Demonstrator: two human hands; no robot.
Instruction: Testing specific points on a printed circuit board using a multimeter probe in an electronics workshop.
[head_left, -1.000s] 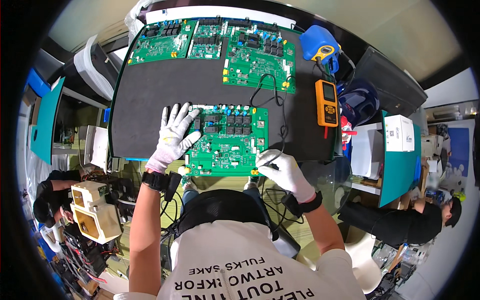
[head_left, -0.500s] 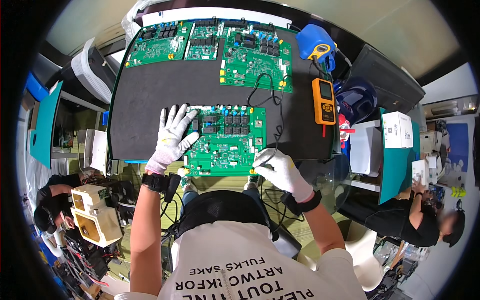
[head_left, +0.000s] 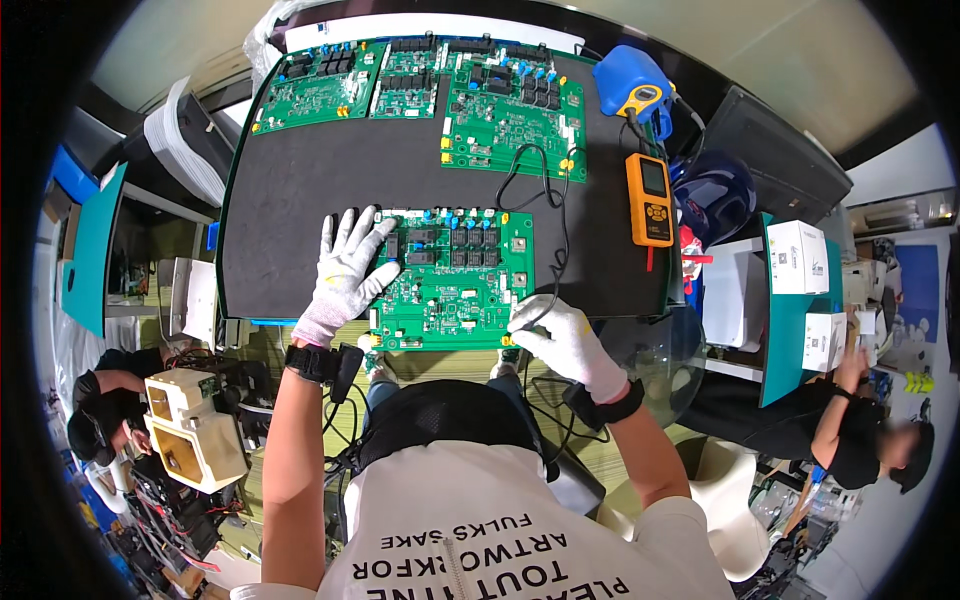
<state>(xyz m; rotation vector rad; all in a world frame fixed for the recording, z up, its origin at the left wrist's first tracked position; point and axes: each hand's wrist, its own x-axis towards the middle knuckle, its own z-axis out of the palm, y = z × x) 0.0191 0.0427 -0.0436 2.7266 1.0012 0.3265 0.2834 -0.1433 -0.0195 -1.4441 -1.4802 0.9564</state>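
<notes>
A green circuit board (head_left: 450, 290) with black relays and blue parts lies at the table's near edge, jutting slightly past it. My gloved left hand (head_left: 350, 268) rests on its left side, fingers spread, thumb over the board. At the lower right corner my gloved right hand (head_left: 562, 338) is closed, its fingertips pinched together. A black cable (head_left: 563, 235) loops over the table and runs down into that hand; whatever sits at its end is hidden by the fingers. Both gloves are whitish grey.
Several more boards (head_left: 512, 125) lie along the table's far side. At the right are an orange handheld meter (head_left: 650, 200) and a blue device (head_left: 632, 82). White boxes (head_left: 797, 258) stand on a teal-edged shelf. A person (head_left: 850, 430) works at far right, another (head_left: 100, 405) at far left.
My hands and the board have barely moved. At the far right, a second white box now stands on the teal-edged surface, and the person's hands there have shifted.
</notes>
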